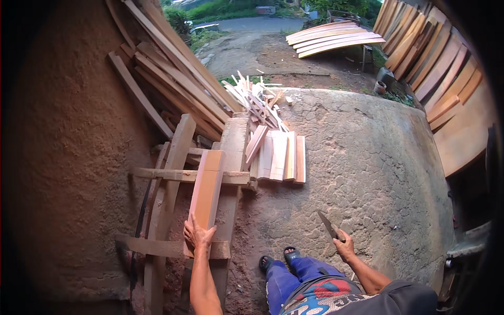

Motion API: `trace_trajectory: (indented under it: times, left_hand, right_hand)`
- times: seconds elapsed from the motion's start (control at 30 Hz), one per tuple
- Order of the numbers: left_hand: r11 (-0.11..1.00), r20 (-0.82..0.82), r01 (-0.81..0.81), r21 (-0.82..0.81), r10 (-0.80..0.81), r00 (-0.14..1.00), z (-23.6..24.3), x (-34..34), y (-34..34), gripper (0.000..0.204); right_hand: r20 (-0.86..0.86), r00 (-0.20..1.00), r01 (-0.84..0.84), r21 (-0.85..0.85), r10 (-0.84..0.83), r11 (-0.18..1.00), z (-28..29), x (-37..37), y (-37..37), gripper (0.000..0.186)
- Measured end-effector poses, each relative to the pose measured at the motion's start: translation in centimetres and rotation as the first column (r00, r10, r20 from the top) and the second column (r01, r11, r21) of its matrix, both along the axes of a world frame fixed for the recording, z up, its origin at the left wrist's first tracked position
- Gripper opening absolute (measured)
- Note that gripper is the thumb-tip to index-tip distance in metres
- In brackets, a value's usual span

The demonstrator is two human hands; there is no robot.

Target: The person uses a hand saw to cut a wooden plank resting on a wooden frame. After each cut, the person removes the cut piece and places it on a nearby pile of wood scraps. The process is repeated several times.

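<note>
My left hand [199, 234] grips the near end of a thick wooden board [208, 186], fingers over its left side and thumb across the top. The board is orange-brown with a paler left edge, and a thin dark line crosses it near its far end. It lies lengthwise over two crosspieces of a rough timber bench [231, 202]. Off to the right, above the concrete, my right hand [344, 245] is closed around the handle of a handsaw [328, 226]. Its tapered dark blade points up and left, apart from the board; its teeth are too small to make out.
Beyond the bench stand short cut boards [279, 156] and a heap of thin offcuts [257, 102]. Long planks [176, 79] lean against the left wall; more planks [420, 58] line the right. Farther off, long boards [336, 39] lie on a support. Cracked concrete [362, 152] spreads to the right.
</note>
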State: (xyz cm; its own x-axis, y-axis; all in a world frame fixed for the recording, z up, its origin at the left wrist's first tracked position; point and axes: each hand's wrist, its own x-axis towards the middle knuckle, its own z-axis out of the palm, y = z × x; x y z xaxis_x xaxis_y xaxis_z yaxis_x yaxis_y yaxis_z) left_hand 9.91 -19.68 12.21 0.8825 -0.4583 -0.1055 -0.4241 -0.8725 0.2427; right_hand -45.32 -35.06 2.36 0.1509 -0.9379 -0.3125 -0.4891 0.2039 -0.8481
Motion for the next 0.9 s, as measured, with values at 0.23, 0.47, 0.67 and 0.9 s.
trace_trajectory:
  times: [0.23, 0.47, 0.67, 0.9]
  left_hand:
    - [0.998, 0.029, 0.022, 0.056, -0.024, 0.999, -0.4, -0.8, 5.0, 0.122]
    - [0.998, 0.079, -0.018, 0.054, 0.013, 0.997, 1.3, -0.1, 4.1, 0.109]
    - [0.998, 0.007, -0.034, 0.045, 0.033, 0.999, -0.7, 0.1, 2.8, 0.108]
    - [0.975, 0.515, 0.149, -0.166, -0.043, 0.856, -8.9, 2.1, 7.9, 0.082]
  right_hand:
    - [0.050, 0.994, 0.105, -0.187, -0.098, 0.977, 7.3, 8.5, -0.5, 0.061]
    - [0.070, 0.990, -0.073, -0.489, 0.122, 0.869, 14.3, 15.2, 0.3, 0.054]
    - [0.036, 0.972, -0.166, -0.593, 0.231, 0.788, 19.2, 17.8, 2.8, 0.052]
    - [-0.003, 0.872, -0.331, -0.739, 0.489, 0.587, 22.8, 20.6, 3.1, 0.056]
